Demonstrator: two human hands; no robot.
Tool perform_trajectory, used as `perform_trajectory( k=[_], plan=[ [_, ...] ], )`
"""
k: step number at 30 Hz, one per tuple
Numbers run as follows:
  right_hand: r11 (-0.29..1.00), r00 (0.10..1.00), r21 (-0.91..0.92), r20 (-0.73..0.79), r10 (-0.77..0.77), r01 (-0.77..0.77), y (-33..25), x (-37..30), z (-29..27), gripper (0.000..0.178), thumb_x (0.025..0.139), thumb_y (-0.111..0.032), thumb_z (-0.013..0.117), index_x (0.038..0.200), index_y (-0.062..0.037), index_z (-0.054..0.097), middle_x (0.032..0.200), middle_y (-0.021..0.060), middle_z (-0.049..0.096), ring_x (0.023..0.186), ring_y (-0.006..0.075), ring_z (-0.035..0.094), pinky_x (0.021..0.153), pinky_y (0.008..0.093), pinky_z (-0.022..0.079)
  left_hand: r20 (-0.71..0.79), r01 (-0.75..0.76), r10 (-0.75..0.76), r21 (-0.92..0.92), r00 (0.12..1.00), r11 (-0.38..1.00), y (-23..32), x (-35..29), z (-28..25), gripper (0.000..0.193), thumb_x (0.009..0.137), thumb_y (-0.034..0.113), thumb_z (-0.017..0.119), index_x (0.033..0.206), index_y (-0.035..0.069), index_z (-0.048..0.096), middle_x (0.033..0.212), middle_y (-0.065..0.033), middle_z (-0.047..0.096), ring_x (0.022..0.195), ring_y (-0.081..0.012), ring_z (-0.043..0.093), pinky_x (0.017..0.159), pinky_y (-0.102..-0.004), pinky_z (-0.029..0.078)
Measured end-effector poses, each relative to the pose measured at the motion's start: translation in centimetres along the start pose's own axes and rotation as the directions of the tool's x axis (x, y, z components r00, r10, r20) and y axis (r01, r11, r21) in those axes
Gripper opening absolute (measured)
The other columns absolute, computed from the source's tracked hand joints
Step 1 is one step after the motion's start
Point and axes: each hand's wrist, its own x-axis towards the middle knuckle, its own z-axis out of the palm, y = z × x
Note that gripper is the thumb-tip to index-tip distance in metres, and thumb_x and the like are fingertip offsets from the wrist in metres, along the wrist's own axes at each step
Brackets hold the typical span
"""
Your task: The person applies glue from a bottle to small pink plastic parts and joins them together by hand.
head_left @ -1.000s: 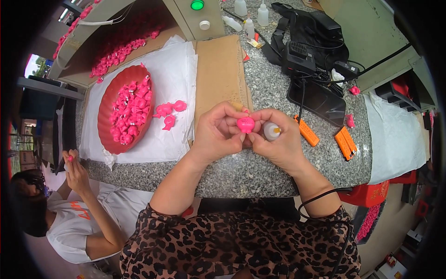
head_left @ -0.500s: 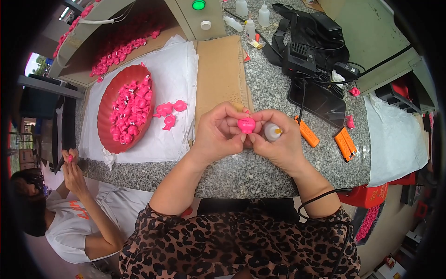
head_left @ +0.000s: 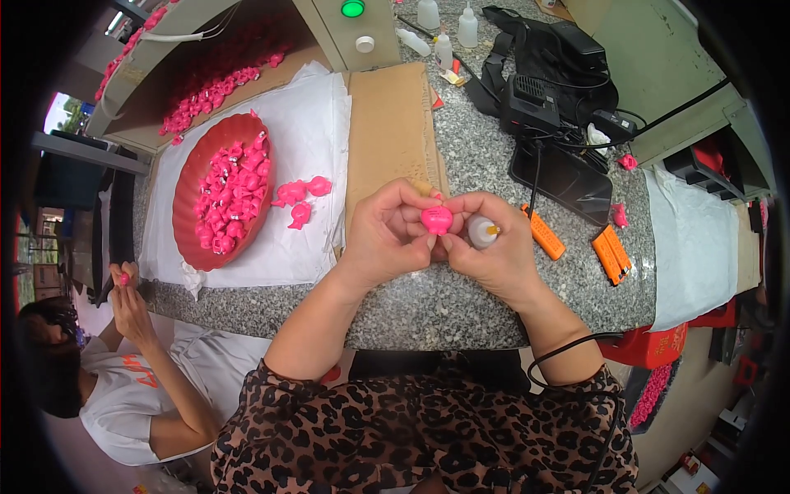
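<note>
Between my two hands, over the granite table, sits a small rounded pink plastic piece (head_left: pixel 437 220). The fingertips and thumb of my left hand (head_left: pixel 393 226) pinch it from the left. From the other side my right hand (head_left: pixel 496 247) grips it between finger and thumb. A small white squeeze bottle (head_left: pixel 480 234) with a yellowish tip is tucked in my right hand's curled fingers. To the left, a red scalloped bowl (head_left: pixel 183 216) holds a heap of similar pink pieces (head_left: pixel 234 193). Several loose pink pieces (head_left: pixel 299 216) lie beside it on white paper (head_left: pixel 317 123).
Cardboard (head_left: pixel 387 123) lies beyond my left hand. Rightward are two orange packs (head_left: pixel 611 256), a dark flat panel (head_left: pixel 564 181) and a black bag (head_left: pixel 568 58) with cables. Squeeze bottles (head_left: pixel 467 29) stand at the back. At left, a person (head_left: pixel 156 387) holds a pink piece.
Both hands keep the pink piece in nearly the same place. The squeeze bottle in my right hand has tilted very slightly.
</note>
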Motion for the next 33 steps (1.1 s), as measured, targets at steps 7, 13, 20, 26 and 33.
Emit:
perform_trajectory(
  k=[7, 13, 20, 26, 33],
  plan=[
    [1.000, 1.000, 0.015, -0.003, -0.002, 0.002, -0.19, 0.01, 0.09, 0.023, 0.066, -0.004, 0.062, 0.086, 0.0006, 0.054, 0.072, 0.0019, 0.058, 0.066, 0.0048, 0.054, 0.058, 0.0181, 0.045, 0.016, 0.001, -0.001, -0.024, 1.000, 1.000, -0.02, 0.05, 0.01, 0.024, 0.068, -0.007, 0.052, 0.090, 0.001, 0.044, 0.088, -0.0067, 0.056, 0.084, -0.0118, 0.057, 0.077, -0.0232, 0.045],
    [0.999, 0.999, -0.037, 0.016, -0.032, 0.033, -0.17, 0.15, -0.05, 0.024, 0.066, -0.004, 0.063, 0.087, 0.0008, 0.054, 0.073, 0.0025, 0.059, 0.067, 0.0051, 0.054, 0.059, 0.0184, 0.045, 0.014, -0.011, 0.011, -0.010, 1.000, 1.000, 0.08, 0.10, 0.04, 0.025, 0.068, -0.008, 0.052, 0.090, 0.001, 0.044, 0.089, -0.0070, 0.055, 0.085, -0.0120, 0.057, 0.077, -0.0233, 0.045],
    [1.000, 1.000, 0.002, -0.006, -0.008, 0.008, -0.16, -0.04, -0.01, 0.024, 0.065, -0.004, 0.063, 0.087, 0.0007, 0.054, 0.073, 0.0022, 0.058, 0.067, 0.0052, 0.054, 0.059, 0.0183, 0.045, 0.062, -0.022, 0.022, -0.001, 0.998, 1.000, -0.08, 0.05, -0.14, 0.025, 0.070, -0.014, 0.049, 0.090, 0.000, 0.042, 0.093, -0.0112, 0.056, 0.092, -0.0193, 0.057, 0.080, -0.0290, 0.045],
    [0.999, 1.000, -0.036, 0.001, -0.009, 0.009, -0.22, -0.01, 0.04, 0.023, 0.066, -0.003, 0.063, 0.087, 0.0008, 0.054, 0.073, 0.0024, 0.058, 0.067, 0.0052, 0.054, 0.059, 0.0184, 0.045, 0.057, -0.017, 0.017, 0.003, 0.998, 1.000, -0.14, -0.01, -0.37, 0.025, 0.070, -0.013, 0.050, 0.090, 0.001, 0.042, 0.093, -0.0112, 0.056, 0.091, -0.0195, 0.057, 0.080, -0.0288, 0.045],
    [1.000, 1.000, -0.021, 0.002, -0.016, 0.016, -0.11, 0.06, 0.05, 0.023, 0.066, -0.003, 0.063, 0.087, 0.0008, 0.054, 0.073, 0.0020, 0.058, 0.066, 0.0046, 0.053, 0.058, 0.0177, 0.045, 0.046, -0.019, 0.019, -0.001, 0.999, 1.000, -0.15, 0.05, -0.33, 0.024, 0.070, -0.012, 0.050, 0.089, 0.001, 0.042, 0.092, -0.0110, 0.055, 0.091, -0.0188, 0.057, 0.079, -0.0281, 0.046]
  ],
)
